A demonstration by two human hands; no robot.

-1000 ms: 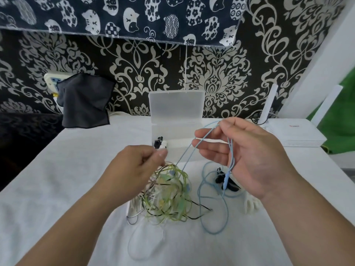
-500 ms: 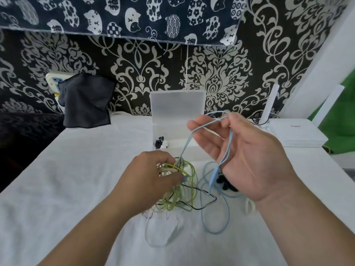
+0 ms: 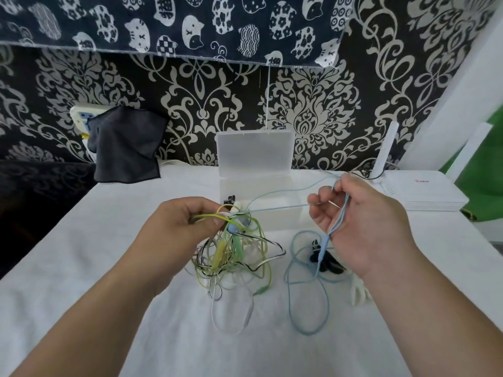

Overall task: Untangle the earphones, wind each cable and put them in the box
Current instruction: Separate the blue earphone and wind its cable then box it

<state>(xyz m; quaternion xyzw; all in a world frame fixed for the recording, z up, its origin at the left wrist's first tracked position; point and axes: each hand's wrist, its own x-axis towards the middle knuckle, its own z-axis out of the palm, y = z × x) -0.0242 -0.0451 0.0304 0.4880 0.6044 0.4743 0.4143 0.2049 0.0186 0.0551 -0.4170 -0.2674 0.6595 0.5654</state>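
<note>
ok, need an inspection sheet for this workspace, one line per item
Surface: white cloth over the table, wrinkled.
Job's things: tangle of green, yellow, white and black earphones, lifted at its top; blue cable; translucent box, lid up.
Clutter: dark cloth at rear left; black item and white item by the right wrist, too unclear to identify.
Grippers: left hand grips the tangle; right hand pinches the blue cable.
Cables: blue cable runs from the tangle to the right hand, the rest looped on the white cloth.
Surroundings: white router at right; patterned wallpaper; cat-print fabric above.
</note>
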